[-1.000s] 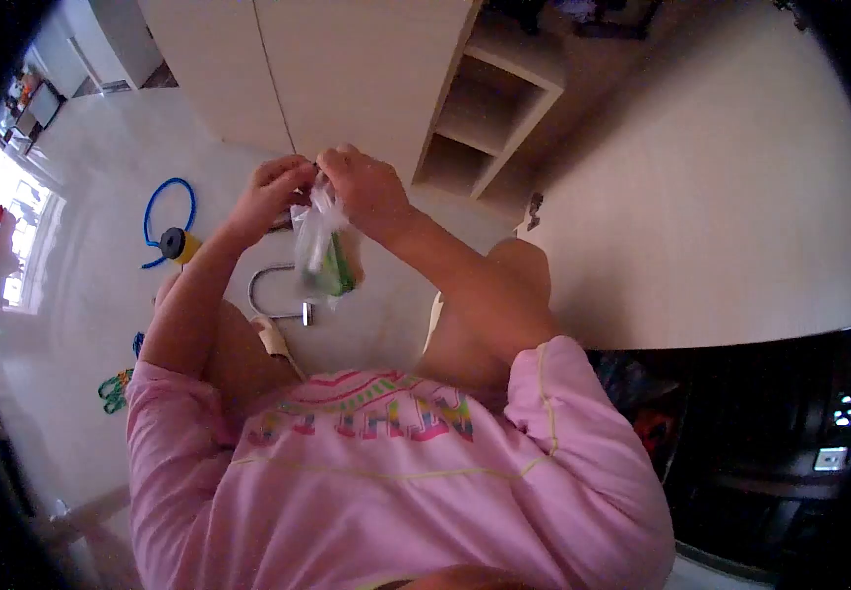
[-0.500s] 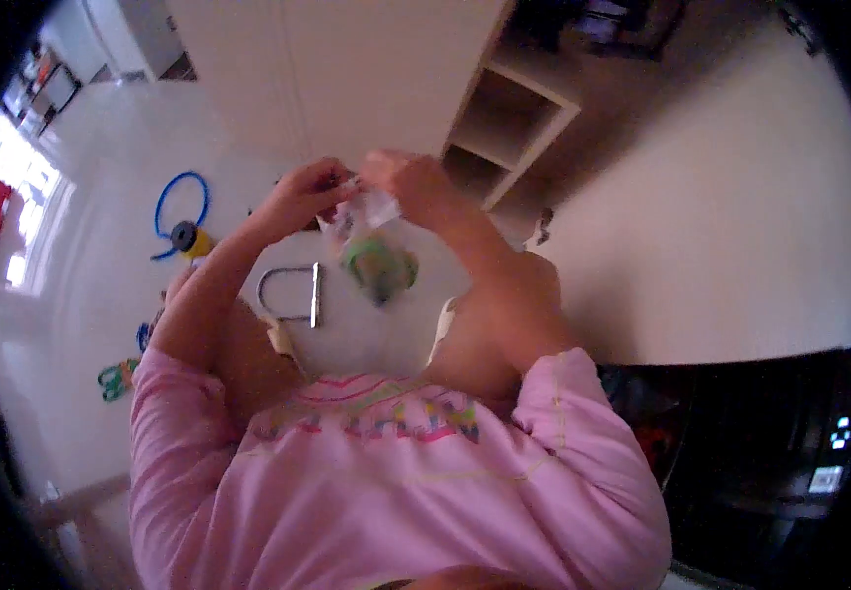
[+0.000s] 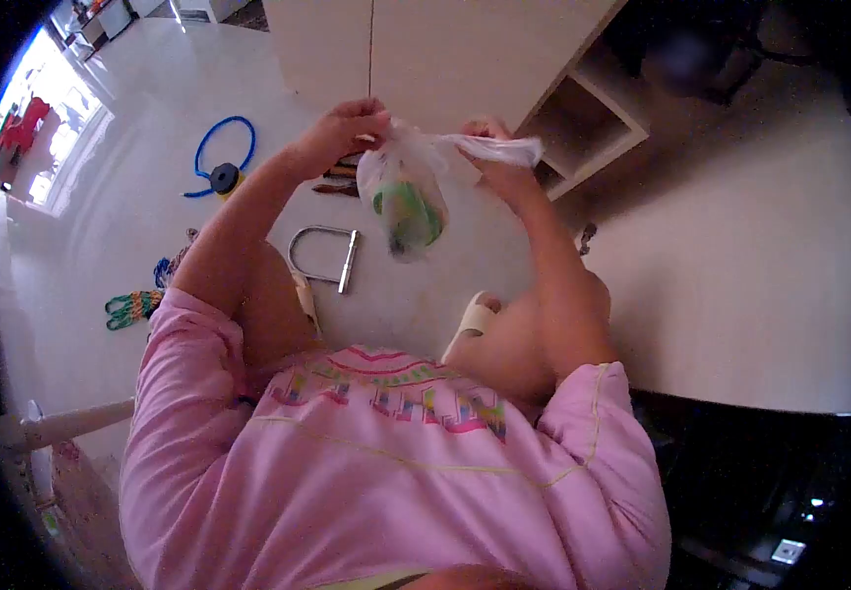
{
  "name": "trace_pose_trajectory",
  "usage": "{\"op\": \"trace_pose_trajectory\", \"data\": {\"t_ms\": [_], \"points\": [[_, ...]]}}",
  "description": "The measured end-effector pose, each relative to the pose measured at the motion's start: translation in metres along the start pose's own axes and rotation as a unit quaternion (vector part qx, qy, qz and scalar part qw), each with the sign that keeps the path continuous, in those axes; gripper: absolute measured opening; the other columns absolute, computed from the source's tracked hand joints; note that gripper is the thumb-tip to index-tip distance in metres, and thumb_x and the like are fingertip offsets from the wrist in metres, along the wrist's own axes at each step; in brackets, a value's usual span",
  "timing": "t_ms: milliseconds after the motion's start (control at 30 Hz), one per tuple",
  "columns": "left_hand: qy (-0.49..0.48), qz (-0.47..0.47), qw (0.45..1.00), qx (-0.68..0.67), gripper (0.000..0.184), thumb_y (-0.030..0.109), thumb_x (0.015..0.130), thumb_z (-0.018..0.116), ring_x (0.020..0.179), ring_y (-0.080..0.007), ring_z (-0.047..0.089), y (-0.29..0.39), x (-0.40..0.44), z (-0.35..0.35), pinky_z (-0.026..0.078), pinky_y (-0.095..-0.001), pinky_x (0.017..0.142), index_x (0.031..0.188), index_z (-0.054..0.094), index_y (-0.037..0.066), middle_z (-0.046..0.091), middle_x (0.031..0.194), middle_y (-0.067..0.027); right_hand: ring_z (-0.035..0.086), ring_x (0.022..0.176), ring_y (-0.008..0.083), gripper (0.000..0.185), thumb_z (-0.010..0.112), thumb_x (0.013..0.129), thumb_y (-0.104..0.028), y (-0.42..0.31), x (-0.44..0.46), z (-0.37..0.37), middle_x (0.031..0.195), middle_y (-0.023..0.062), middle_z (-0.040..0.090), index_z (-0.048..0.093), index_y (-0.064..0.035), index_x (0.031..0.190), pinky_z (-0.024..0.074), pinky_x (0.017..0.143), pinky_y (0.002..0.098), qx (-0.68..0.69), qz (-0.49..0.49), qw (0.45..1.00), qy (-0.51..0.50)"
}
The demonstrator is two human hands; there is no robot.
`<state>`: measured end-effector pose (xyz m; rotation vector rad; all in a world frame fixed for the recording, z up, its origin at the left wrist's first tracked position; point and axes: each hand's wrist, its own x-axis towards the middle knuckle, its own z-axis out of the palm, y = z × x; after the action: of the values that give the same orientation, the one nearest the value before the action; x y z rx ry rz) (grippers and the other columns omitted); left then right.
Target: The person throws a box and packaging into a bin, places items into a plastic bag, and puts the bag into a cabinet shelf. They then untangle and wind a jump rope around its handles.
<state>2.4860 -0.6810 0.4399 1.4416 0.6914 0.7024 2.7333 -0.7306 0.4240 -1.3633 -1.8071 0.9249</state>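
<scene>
A clear plastic bag (image 3: 408, 197) with something green inside hangs between my two hands above the floor. My left hand (image 3: 352, 133) pinches its upper left edge. My right hand (image 3: 496, 157) is closed on a stretched, twisted part of the bag that reaches out to the right. The contents sag in the lower part of the bag, and I cannot make out what they are. A metal U-shaped lock (image 3: 349, 261) lies on the floor just below and left of the bag. Some dark, slim items (image 3: 337, 188) lie behind the bag, partly hidden by it.
A blue cable (image 3: 199, 157) loops by a black and yellow spool (image 3: 224, 178) on the left floor. Green and blue cords (image 3: 132, 309) lie nearer my left leg. A pale cabinet (image 3: 425, 59) stands ahead, with open shelves (image 3: 593, 128) and a wide light panel (image 3: 740, 246) at right.
My hands have moved apart, stretching the top of the bag out to the right. The view has shifted, so the lock and spool now appear farther right and higher.
</scene>
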Motion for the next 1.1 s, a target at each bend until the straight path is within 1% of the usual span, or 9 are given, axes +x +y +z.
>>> {"op": "trace_pose_trajectory", "data": {"t_ms": [67, 267, 367, 433, 500, 633, 733, 833, 1100], "points": [[0.024, -0.016, 0.992, -0.126, 0.022, 0.026, 0.087, 0.047, 0.074, -0.0079, 0.048, 0.010, 0.000, 0.017, 0.041, -0.0223, 0.070, 0.083, 0.053, 0.005, 0.050, 0.077, 0.0001, 0.034, 0.114, 0.0169, 0.082, 0.070, 0.067, -0.034, -0.015, -0.005, 0.012, 0.118, 0.0083, 0.039, 0.023, -0.0089, 0.130, 0.0314, 0.093, 0.0293, 0.261, 0.015, 0.965, 0.015], [-0.035, 0.039, 0.998, 0.040, 0.020, 0.019, 0.083, 0.054, 0.081, -0.0124, 0.053, -0.017, 0.020, 0.048, 0.044, -0.0252, 0.074, 0.095, 0.052, 0.002, 0.056, 0.082, -0.0042, 0.055, 0.076, 0.0198, 0.034, 0.062, 0.072, -0.022, 0.025, 0.007, 0.093, 0.085, 0.0078, 0.057, 0.054, -0.0018, 0.099, 0.0469, 0.066, 0.0322, 0.375, 0.220, 0.897, 0.076], [-0.014, 0.082, 0.995, -0.047, 0.022, 0.017, 0.082, 0.056, 0.081, -0.0116, 0.053, 0.004, 0.020, 0.036, 0.043, -0.0248, 0.075, 0.098, 0.053, 0.003, 0.056, 0.080, -0.0032, 0.055, 0.068, 0.0200, 0.025, 0.052, 0.076, -0.017, 0.023, 0.016, 0.071, 0.077, 0.0075, 0.055, 0.054, -0.0018, 0.095, 0.0479, 0.060, 0.0339, 0.536, 0.162, 0.827, 0.048], [0.169, 0.228, 0.958, 0.037, 0.033, 0.021, 0.080, 0.058, 0.088, -0.0150, 0.053, 0.004, 0.029, -0.005, 0.043, -0.0270, 0.078, 0.107, 0.049, 0.005, 0.056, 0.096, -0.0048, 0.056, 0.079, 0.0231, 0.026, 0.049, 0.078, -0.018, 0.013, 0.023, 0.059, 0.089, 0.0101, 0.057, 0.054, -0.0019, 0.098, 0.0481, 0.070, 0.0368, 0.566, 0.194, 0.798, 0.074], [0.367, 0.212, 0.893, 0.149, 0.048, 0.028, 0.079, 0.060, 0.093, -0.0171, 0.052, -0.005, 0.027, -0.027, 0.042, -0.0282, 0.082, 0.117, 0.040, 0.008, 0.052, 0.105, -0.0062, 0.055, 0.089, 0.0236, 0.027, 0.050, 0.079, -0.017, 0.009, 0.023, 0.043, 0.099, 0.0115, 0.056, 0.053, -0.0017, 0.101, 0.0464, 0.079, 0.0377, 0.605, 0.189, 0.767, 0.100], [0.121, -0.109, 0.944, -0.285, 0.080, 0.022, 0.071, 0.068, 0.111, -0.0228, 0.037, -0.006, 0.009, 0.005, 0.037, -0.0367, 0.087, 0.130, 0.014, 0.014, 0.036, 0.121, -0.0091, 0.054, 0.091, 0.0240, 0.028, 0.050, 0.079, -0.022, -0.016, 0.016, 0.021, 0.098, 0.0107, 0.057, 0.054, -0.0039, 0.100, 0.0449, 0.081, 0.0378, 0.614, 0.127, 0.772, 0.106], [0.011, -0.073, 0.956, -0.283, 0.087, 0.019, 0.069, 0.069, 0.109, -0.0228, 0.039, -0.024, 0.017, 0.016, 0.037, -0.0363, 0.088, 0.131, 0.008, 0.014, 0.037, 0.121, -0.0088, 0.053, 0.093, 0.0207, 0.033, 0.054, 0.078, -0.023, -0.021, 0.012, 0.016, 0.100, 0.0083, 0.055, 0.050, -0.0052, 0.106, 0.0433, 0.083, 0.0354, 0.567, 0.193, 0.796, 0.087], [0.013, -0.007, 0.976, -0.215, 0.086, 0.015, 0.068, 0.069, 0.108, -0.0216, 0.041, -0.019, 0.014, 0.025, 0.037, -0.0353, 0.089, 0.132, 0.012, 0.014, 0.039, 0.120, -0.0091, 0.050, 0.096, 0.0168, 0.042, 0.056, 0.077, -0.022, -0.025, 0.005, 0.014, 0.106, 0.0055, 0.050, 0.043, -0.0055, 0.113, 0.0412, 0.085, 0.0318, 0.246, 0.029, 0.968, 0.039], [0.091, 0.098, 0.991, -0.016, 0.072, -0.002, 0.069, 0.059, 0.114, -0.0194, 0.037, -0.038, 0.023, 0.051, 0.028, -0.0324, 0.097, 0.130, 0.022, 0.005, 0.038, 0.123, -0.0097, 0.050, 0.098, 0.0200, 0.045, 0.058, 0.077, -0.026, -0.036, -0.002, 0.027, 0.109, 0.0089, 0.053, 0.047, -0.0035, 0.114, 0.0391, 0.085, 0.0338, 0.250, -0.020, 0.965, 0.072]]}}
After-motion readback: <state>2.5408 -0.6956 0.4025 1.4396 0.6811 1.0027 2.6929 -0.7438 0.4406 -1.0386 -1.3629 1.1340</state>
